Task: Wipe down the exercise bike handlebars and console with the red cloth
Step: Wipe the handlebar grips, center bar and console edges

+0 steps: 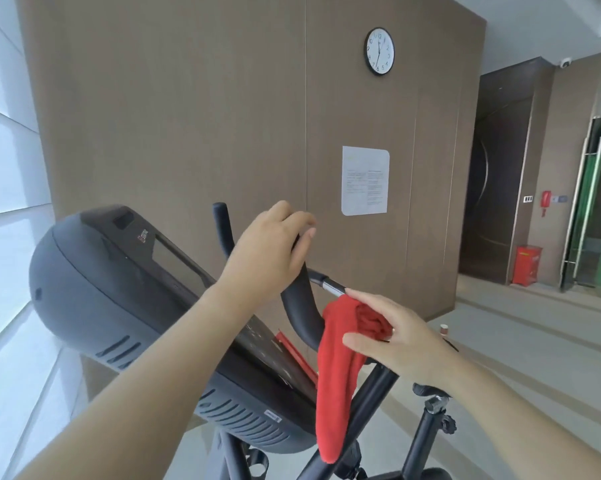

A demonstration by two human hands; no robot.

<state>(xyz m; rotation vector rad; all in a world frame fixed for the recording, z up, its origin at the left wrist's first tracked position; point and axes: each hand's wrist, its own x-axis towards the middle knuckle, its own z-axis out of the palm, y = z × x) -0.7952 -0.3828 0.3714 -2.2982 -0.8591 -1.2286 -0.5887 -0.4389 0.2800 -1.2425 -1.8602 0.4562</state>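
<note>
Red cloth (340,368) hangs bunched under your right hand (396,337), pressed against the curved handlebar (300,306). Your left hand (267,258) grips the bar higher up. That long loose tail could slip off or catch on the frame below. A small red logo on the console (143,271) is unreadable, as is the wall notice (365,180).

Two bare hands up: left hand (271,251), right hand (396,336). One soft red cloth (337,368) in the right grip. One curved black handlebar (300,306) under the left. One dark grey console (146,306).
</note>
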